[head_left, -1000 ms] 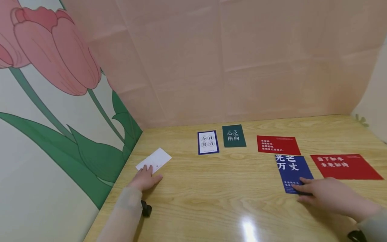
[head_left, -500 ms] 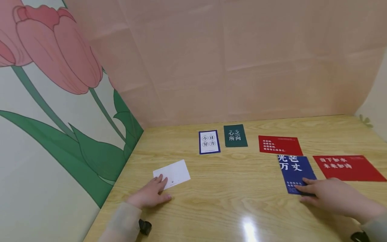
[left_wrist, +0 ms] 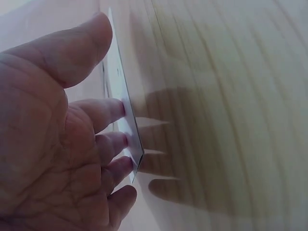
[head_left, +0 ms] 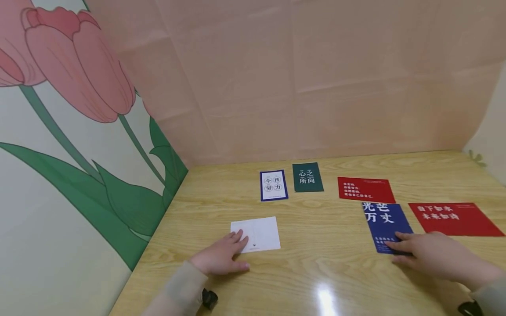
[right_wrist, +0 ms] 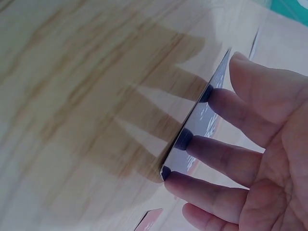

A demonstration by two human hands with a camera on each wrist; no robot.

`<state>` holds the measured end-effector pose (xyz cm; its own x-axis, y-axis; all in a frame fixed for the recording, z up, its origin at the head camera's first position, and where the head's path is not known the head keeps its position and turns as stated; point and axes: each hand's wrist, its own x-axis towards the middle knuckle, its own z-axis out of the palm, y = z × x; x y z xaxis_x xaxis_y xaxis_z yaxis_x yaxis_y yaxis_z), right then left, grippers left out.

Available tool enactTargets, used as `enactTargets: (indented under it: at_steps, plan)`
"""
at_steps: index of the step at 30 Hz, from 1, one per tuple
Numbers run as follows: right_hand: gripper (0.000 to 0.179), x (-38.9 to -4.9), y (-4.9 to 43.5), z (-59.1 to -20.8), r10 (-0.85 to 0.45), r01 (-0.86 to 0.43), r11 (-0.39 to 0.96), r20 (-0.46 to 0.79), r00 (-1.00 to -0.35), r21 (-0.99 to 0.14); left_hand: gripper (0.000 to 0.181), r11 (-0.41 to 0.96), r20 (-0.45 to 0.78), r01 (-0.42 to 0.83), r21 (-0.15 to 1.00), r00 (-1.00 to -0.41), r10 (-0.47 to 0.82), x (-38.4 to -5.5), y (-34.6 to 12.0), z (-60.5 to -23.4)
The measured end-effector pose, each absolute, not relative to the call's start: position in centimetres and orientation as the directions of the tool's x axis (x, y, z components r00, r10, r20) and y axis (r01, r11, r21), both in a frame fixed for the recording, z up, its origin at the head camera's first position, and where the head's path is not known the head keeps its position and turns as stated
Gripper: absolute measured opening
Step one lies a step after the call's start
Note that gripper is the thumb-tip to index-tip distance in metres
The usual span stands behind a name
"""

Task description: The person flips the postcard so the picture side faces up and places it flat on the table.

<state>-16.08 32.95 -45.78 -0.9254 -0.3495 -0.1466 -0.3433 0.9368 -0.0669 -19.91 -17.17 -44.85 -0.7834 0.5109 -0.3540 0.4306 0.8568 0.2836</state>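
A white card (head_left: 264, 232) lies on the wooden table, left of the middle. My left hand (head_left: 221, 256) rests its fingertips on that card's left part, with the thumb off its near edge. Seen from the left wrist, three fingertips press on the card's face (left_wrist: 120, 89), and the little finger is beyond its corner. My right hand (head_left: 435, 256) touches the near end of a blue card (head_left: 383, 224) with white characters. In the right wrist view, straight fingers (right_wrist: 221, 154) press that blue card against the table, the thumb held above it.
Further back lie a white card with a blue border (head_left: 274, 186), a green card (head_left: 308, 177) and a red card (head_left: 365, 188). A larger red card (head_left: 458, 219) lies right of the blue one. A pink-draped wall (head_left: 245, 87) bounds the table's far edge; a tulip-painted panel (head_left: 71, 175) stands at left.
The left hand has slid the white card rightward and toward me across the table, turning it from slanted to nearly straight. The right hand stays on the blue card.
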Motion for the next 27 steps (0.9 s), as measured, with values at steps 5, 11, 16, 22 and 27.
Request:
enactTargets:
  at_steps: [5, 11, 16, 22, 27]
  plan:
    - [0.050, -15.9, 33.0, -45.7, -0.350, -0.345, 0.937, -0.137, -0.927, -0.059, 0.080, 0.839, -0.344, 0.491, 0.234, -0.765, 0.544, -19.7, -15.2, -44.7]
    - [0.049, -15.8, 33.1, -45.6, -0.342, -0.338, 0.940, -0.136, -0.930, -0.053, 0.082, 0.791, -0.299, 0.584, 0.183, -0.733, 0.611, -19.6, -12.7, -45.2]
    - [0.050, -16.0, 33.2, -45.7, -0.336, -0.331, 0.942, -0.155, -0.929, -0.061, 0.083, 0.773, -0.298, 0.614, 0.161, -0.716, 0.631, -19.8, -10.8, -45.4]
    - [0.051, -16.2, 33.4, -45.7, -0.324, -0.316, 0.946, -0.180, -0.929, -0.074, 0.084, 0.767, -0.327, 0.617, 0.175, -0.698, 0.637, -19.8, -8.3, -45.3]
    - [0.051, -16.3, 33.2, -45.6, -0.328, -0.320, 0.945, -0.174, -0.929, -0.072, 0.085, 0.765, -0.330, 0.623, 0.163, -0.696, 0.638, -19.7, -6.8, -45.0]
